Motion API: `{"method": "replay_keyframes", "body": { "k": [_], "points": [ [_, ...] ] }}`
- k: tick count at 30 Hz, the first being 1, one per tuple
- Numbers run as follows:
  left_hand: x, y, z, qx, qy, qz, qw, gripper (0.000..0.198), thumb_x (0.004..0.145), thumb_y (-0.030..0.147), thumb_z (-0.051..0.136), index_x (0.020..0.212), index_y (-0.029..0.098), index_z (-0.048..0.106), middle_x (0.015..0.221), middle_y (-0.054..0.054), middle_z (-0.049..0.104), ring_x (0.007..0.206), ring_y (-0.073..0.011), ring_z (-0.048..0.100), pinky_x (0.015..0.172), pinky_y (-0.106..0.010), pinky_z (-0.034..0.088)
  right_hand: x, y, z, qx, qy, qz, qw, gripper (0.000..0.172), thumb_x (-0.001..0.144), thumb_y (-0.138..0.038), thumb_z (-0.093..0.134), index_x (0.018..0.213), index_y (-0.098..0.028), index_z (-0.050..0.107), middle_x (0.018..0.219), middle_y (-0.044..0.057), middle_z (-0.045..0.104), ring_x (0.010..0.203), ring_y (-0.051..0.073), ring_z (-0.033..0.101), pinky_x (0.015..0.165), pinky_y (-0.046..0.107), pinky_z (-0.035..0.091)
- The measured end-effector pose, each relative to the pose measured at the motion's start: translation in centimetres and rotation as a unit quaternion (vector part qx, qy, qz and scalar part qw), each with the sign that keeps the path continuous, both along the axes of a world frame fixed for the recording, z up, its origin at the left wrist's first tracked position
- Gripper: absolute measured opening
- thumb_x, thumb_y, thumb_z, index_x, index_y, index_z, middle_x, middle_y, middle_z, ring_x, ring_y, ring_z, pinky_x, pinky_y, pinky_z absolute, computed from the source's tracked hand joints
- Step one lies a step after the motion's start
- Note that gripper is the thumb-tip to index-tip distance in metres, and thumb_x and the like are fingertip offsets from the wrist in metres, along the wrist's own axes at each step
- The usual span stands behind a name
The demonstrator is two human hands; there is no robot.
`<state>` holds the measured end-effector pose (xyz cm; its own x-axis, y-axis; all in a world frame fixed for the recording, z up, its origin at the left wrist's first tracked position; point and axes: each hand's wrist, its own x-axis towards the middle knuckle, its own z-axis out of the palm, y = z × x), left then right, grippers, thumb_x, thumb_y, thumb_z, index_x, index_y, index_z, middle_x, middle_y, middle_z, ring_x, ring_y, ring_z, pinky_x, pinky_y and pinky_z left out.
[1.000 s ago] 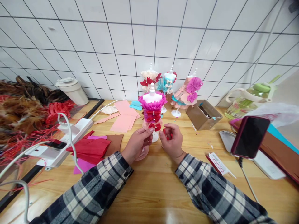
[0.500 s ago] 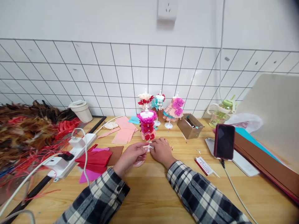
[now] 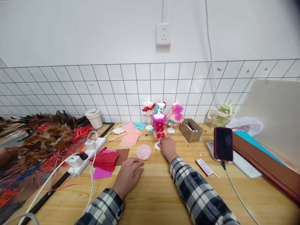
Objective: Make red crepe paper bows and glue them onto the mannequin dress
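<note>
My right hand [image 3: 167,148] is at the foot of a miniature dress form [image 3: 159,127], its fingers closed on the right side of the white stand. Magenta ruffles, red bows and peach paper dress this upright form. My left hand [image 3: 129,173] lies on the table, fingers loosely stretched, holding nothing. Just beyond its fingertips sits a round pink dish [image 3: 143,152]. Behind stand further dressed forms: one in cream and red [image 3: 148,110], one in turquoise [image 3: 161,107], partly hidden, and one in peach with magenta rosettes [image 3: 175,115].
Red paper [image 3: 106,160], peach sheets [image 3: 130,136] and a white power strip [image 3: 87,156] lie left, beside feathers [image 3: 53,137]. At right are a cardboard box [image 3: 191,131], a propped phone [image 3: 223,144], a small packet [image 3: 204,167] and a green-lidded bottle [image 3: 220,117].
My left hand has let go of the stand and come down to the table, nearer me. The dress form has shifted right and back, my right hand still at its base. The view has tilted up.
</note>
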<state>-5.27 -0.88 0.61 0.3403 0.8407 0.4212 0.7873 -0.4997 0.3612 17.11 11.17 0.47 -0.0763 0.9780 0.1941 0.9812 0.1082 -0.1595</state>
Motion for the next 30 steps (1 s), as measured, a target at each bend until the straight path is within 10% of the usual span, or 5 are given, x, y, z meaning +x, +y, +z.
{"method": "replay_keyframes", "body": {
  "k": [23, 30],
  "points": [
    [0.0, 0.7, -0.8, -0.025, -0.001, 0.008, 1.000, 0.021, 0.086, 0.022, 0.048, 0.091, 0.023, 0.069, 0.092, -0.008, 0.064, 0.088, -0.0211, 0.060, 0.080, -0.036, 0.050, 6.6, 3.1, -1.3, -0.001, -0.005, -0.119, 0.993, 0.031, 0.086, -0.044, 0.050, 0.092, -0.022, 0.071, 0.092, 0.011, 0.069, 0.093, 0.023, 0.061, 0.078, 0.034, 0.037],
    [-0.3, 0.5, -0.9, 0.018, -0.023, 0.057, 0.998, 0.040, 0.084, 0.025, 0.051, 0.124, 0.024, 0.054, 0.113, -0.009, 0.061, 0.106, -0.0241, 0.056, 0.093, -0.041, 0.047, 7.1, 1.9, -1.5, 0.005, -0.016, -0.104, 0.994, 0.028, 0.088, -0.037, 0.047, 0.094, -0.022, 0.070, 0.095, 0.010, 0.069, 0.097, 0.024, 0.058, 0.077, 0.033, 0.036]
  ]
}}
